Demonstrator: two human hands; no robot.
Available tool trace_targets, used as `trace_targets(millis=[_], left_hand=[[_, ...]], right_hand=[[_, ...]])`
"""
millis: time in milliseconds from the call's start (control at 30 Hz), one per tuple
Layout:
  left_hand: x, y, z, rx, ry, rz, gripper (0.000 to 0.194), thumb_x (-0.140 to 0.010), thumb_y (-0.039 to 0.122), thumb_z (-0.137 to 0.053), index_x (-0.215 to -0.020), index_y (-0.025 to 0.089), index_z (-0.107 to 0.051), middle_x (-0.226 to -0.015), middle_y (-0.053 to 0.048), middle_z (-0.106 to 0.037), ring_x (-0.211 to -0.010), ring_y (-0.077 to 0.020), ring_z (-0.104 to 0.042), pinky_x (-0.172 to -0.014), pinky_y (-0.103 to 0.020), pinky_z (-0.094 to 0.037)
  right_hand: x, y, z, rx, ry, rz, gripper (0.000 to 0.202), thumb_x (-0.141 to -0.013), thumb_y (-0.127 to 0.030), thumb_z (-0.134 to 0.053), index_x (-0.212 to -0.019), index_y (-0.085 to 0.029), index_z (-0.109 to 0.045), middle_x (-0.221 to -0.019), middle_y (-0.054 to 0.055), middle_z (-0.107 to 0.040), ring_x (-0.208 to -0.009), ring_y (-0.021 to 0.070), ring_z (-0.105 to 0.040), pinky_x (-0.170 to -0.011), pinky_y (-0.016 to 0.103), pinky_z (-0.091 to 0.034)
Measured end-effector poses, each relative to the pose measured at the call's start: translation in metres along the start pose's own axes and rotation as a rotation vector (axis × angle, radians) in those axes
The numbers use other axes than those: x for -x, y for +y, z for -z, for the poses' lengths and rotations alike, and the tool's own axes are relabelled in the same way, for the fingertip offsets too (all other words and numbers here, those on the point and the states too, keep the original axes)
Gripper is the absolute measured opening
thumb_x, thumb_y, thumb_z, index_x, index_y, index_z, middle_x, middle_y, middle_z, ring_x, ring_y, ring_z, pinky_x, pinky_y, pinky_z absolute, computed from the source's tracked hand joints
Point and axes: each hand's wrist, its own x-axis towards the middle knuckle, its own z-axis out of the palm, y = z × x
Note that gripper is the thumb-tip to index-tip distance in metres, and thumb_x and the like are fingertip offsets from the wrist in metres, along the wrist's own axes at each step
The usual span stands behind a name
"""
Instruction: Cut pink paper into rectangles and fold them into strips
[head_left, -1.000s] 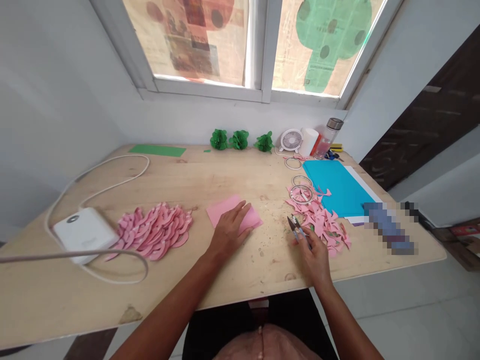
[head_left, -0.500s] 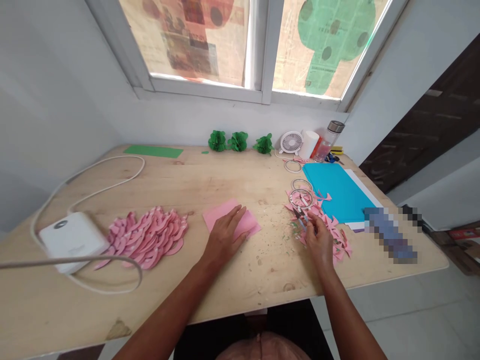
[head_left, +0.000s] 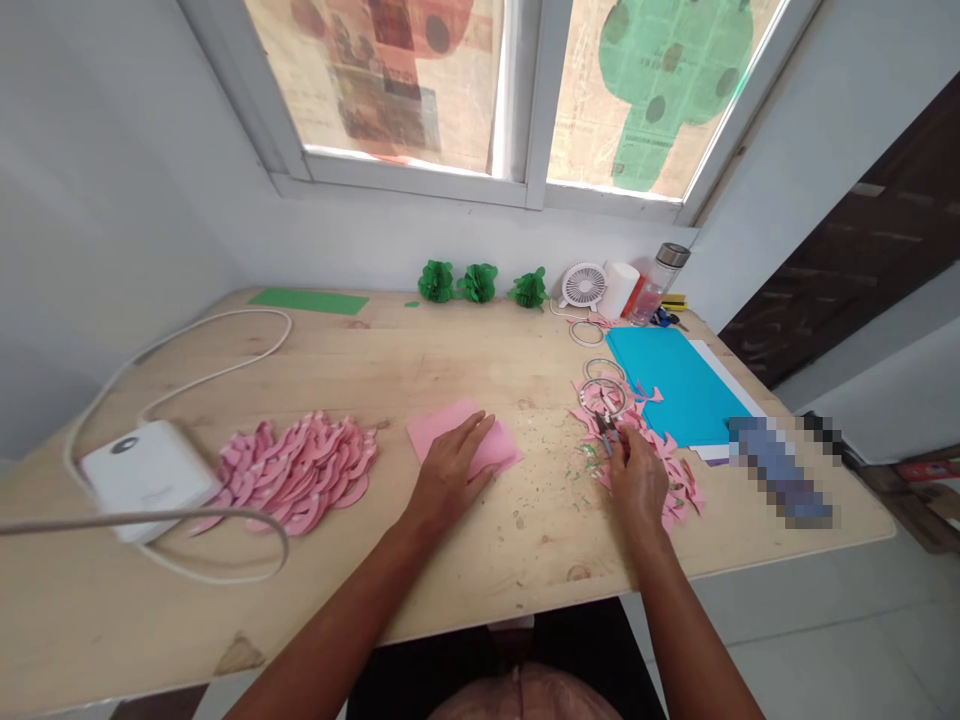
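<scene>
Pink paper (head_left: pixel 495 448) lies folded or stacked on the wooden table, with my left hand (head_left: pixel 452 468) resting flat over its lower left part, fingers stretched out. My right hand (head_left: pixel 636 472) is closed round the handles of small scissors (head_left: pixel 606 432), whose blades point up and left. The scissors are over a heap of pink paper scraps (head_left: pixel 679 490), just below metal rings (head_left: pixel 602 397). To the left of my left hand is a pile of cut pink paper strips (head_left: pixel 300 475) with wavy edges.
A white power bank (head_left: pixel 146 480) and its looping cable lie at the left. Green paper flowers (head_left: pixel 478 283), a small fan (head_left: pixel 583 287) and a bottle (head_left: pixel 660 285) stand along the back. Blue sheets (head_left: pixel 675 385) lie at the right, near a blurred item.
The scissors in my right hand have turned a little and their blades have shifted slightly right. My left hand has stayed on the pink paper.
</scene>
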Motion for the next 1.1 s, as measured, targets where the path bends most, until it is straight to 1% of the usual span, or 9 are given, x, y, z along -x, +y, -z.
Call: trace_targets(millis=[67,167,333,467,567,700,867,1000,1100], left_hand=[[0.0,-0.001,-0.001,0.004,0.005,-0.008,0.051,-0.092,0.034,-0.049,-0.14,0.019,-0.038,-0.136,-0.015,-0.053,-0.12,-0.0274,-0.055,-0.097,-0.043,-0.047],[0.0,-0.001,-0.002,0.017,0.015,-0.004,0.051,-0.091,0.035,-0.051,-0.139,0.02,-0.039,-0.135,-0.014,-0.054,-0.12,-0.0269,-0.055,-0.098,-0.043,-0.047],[0.0,0.001,0.0,0.027,0.028,0.029,0.051,-0.091,0.032,-0.052,-0.139,0.023,-0.039,-0.135,-0.013,-0.055,-0.12,-0.0267,-0.055,-0.098,-0.044,-0.048],[0.0,0.001,0.002,0.05,0.045,0.064,0.05,-0.091,0.029,-0.05,-0.14,0.024,-0.039,-0.135,-0.011,-0.055,-0.123,-0.0258,-0.054,-0.1,-0.044,-0.047],[0.0,0.002,0.002,0.086,0.044,0.061,0.05,-0.091,0.03,-0.051,-0.14,0.025,-0.039,-0.136,-0.01,-0.054,-0.125,-0.0247,-0.052,-0.102,-0.043,-0.046],[0.0,0.003,0.002,0.104,0.009,0.039,0.052,-0.091,0.034,-0.053,-0.139,0.022,-0.039,-0.138,-0.011,-0.052,-0.126,-0.024,-0.05,-0.103,-0.04,-0.044],[-0.001,0.006,0.002,0.067,-0.049,0.052,0.059,-0.088,0.038,-0.056,-0.141,0.022,-0.037,-0.138,-0.012,-0.051,-0.126,-0.0254,-0.051,-0.1,-0.04,-0.045],[-0.002,0.006,0.005,0.027,-0.062,0.076,0.051,-0.088,0.032,-0.053,-0.138,0.022,-0.043,-0.135,-0.011,-0.055,-0.123,-0.0258,-0.053,-0.1,-0.042,-0.044],[0.001,0.004,0.009,-0.015,-0.097,0.087,0.046,-0.086,0.028,-0.055,-0.131,0.023,-0.05,-0.129,-0.009,-0.06,-0.12,-0.0269,-0.054,-0.101,-0.044,-0.042]], right_hand=[[0.0,0.0,0.001,-0.003,0.013,0.032,0.032,-0.088,-0.027,-0.043,-0.108,-0.015,-0.065,-0.099,0.012,-0.071,-0.088,0.0239,-0.062,-0.074,0.033,-0.041],[0.0,-0.001,0.004,-0.012,0.025,0.076,0.031,-0.088,-0.027,-0.042,-0.107,-0.015,-0.064,-0.097,0.012,-0.069,-0.092,0.0247,-0.06,-0.078,0.034,-0.042],[0.009,-0.012,0.012,-0.057,0.035,0.126,0.03,-0.089,-0.027,-0.041,-0.106,-0.016,-0.063,-0.1,0.012,-0.068,-0.091,0.0243,-0.06,-0.079,0.036,-0.045],[0.024,-0.028,0.016,-0.236,-0.059,0.169,0.03,-0.089,-0.029,-0.041,-0.107,-0.019,-0.063,-0.1,0.009,-0.068,-0.084,0.0205,-0.062,-0.074,0.033,-0.048],[0.036,-0.041,0.018,-0.379,-0.168,0.208,0.029,-0.089,-0.029,-0.042,-0.106,-0.018,-0.063,-0.101,0.01,-0.067,-0.08,0.0192,-0.062,-0.07,0.032,-0.05],[0.045,-0.055,0.016,-0.464,-0.272,0.243,0.027,-0.089,-0.027,-0.043,-0.106,-0.019,-0.062,-0.099,0.009,-0.067,-0.077,0.0177,-0.062,-0.069,0.031,-0.05],[0.054,-0.066,0.009,-0.449,-0.358,0.301,0.027,-0.088,-0.023,-0.043,-0.106,-0.019,-0.063,-0.093,0.007,-0.068,-0.076,0.0174,-0.063,-0.071,0.03,-0.051],[0.059,-0.065,0.001,-0.405,-0.332,0.359,0.027,-0.086,-0.02,-0.045,-0.107,-0.02,-0.063,-0.094,0.005,-0.068,-0.08,0.0167,-0.064,-0.074,0.028,-0.051],[0.056,-0.063,-0.002,-0.342,-0.318,0.385,0.028,-0.086,-0.02,-0.046,-0.108,-0.02,-0.062,-0.096,0.006,-0.068,-0.086,0.0184,-0.063,-0.078,0.031,-0.05]])
